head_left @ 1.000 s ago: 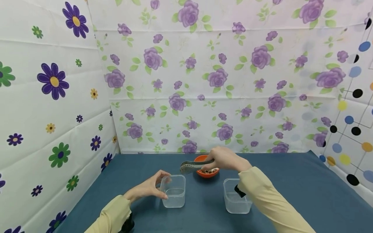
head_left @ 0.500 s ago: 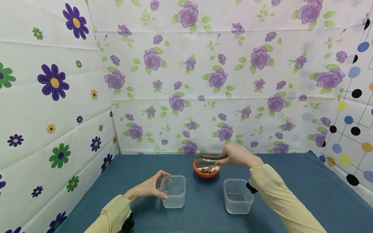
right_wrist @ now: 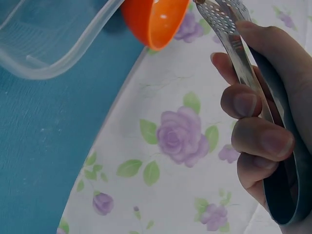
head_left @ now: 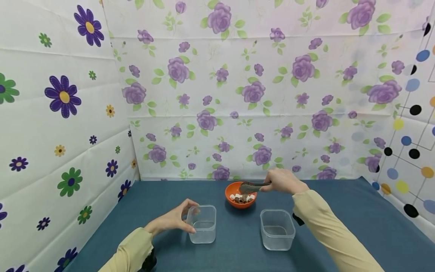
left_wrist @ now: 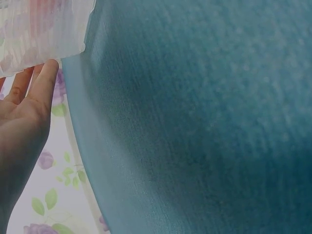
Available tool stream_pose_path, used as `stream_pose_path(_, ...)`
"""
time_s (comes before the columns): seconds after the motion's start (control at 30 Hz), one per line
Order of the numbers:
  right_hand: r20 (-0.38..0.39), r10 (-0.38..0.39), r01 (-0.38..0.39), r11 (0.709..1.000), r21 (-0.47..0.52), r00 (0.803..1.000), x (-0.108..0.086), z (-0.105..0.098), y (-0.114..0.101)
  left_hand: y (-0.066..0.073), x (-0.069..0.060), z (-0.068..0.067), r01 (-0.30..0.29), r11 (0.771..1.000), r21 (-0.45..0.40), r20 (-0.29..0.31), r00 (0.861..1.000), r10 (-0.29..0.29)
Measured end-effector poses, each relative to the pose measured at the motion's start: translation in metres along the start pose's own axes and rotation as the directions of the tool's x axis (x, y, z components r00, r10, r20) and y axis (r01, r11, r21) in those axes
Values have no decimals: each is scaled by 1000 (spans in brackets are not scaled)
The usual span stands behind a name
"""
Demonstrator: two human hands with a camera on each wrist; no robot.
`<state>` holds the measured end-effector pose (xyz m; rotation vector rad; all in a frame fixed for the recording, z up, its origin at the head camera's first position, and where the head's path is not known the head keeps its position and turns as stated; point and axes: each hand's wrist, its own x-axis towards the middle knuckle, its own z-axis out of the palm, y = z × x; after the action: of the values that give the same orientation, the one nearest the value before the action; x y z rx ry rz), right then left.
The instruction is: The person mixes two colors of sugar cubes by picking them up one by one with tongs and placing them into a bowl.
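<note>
My right hand (head_left: 283, 181) grips a pair of metal tongs (head_left: 255, 187) with dark handles and perforated heads. The heads hang over the right part of an orange bowl (head_left: 229, 196), which holds white cubes (head_left: 238, 196) and brown pieces (head_left: 242, 201). In the right wrist view the fingers wrap the tongs (right_wrist: 243, 68), and a small brown bit shows at their tips at the top edge. On the left, my left hand (head_left: 175, 219) holds a clear plastic container (head_left: 205, 236) by its side, thumb in front and fingers behind.
A second clear container (head_left: 278, 243) stands on the blue tablecloth (head_left: 238, 253) at the right, nearer than the bowl. Flower-patterned sheets (head_left: 204, 94) hang behind and to the left of the table, and a dotted sheet (head_left: 412, 181) at the right.
The right hand has moved the tongs rightward, from between the left container and the bowl to over the bowl's right part. The left hand and both containers stay in place.
</note>
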<state>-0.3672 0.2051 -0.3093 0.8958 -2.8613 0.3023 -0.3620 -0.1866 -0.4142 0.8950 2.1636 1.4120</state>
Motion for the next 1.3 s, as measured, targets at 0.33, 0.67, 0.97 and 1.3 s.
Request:
stream_pose_path(0.33,-12,42,-42,996,-76,999,10,5,4,-1,1,-1,4,1000,16,-9,1000,-4)
stream_pose_path(0.67,15,94,-93,994,-66,995,11,7,3,2,0,0,11,1000,20,-15,1000,-11)
stream_pose_path(0.97,3,90,-89,994,-68,996,9,6,1,1,1,0,13,1000,13,-12,1000,-13)
stream_pose_path(1.3,-4,142,-142,990,-7,990,-3,5,12,2,0,1,20,1000,16,-11,1000,-19)
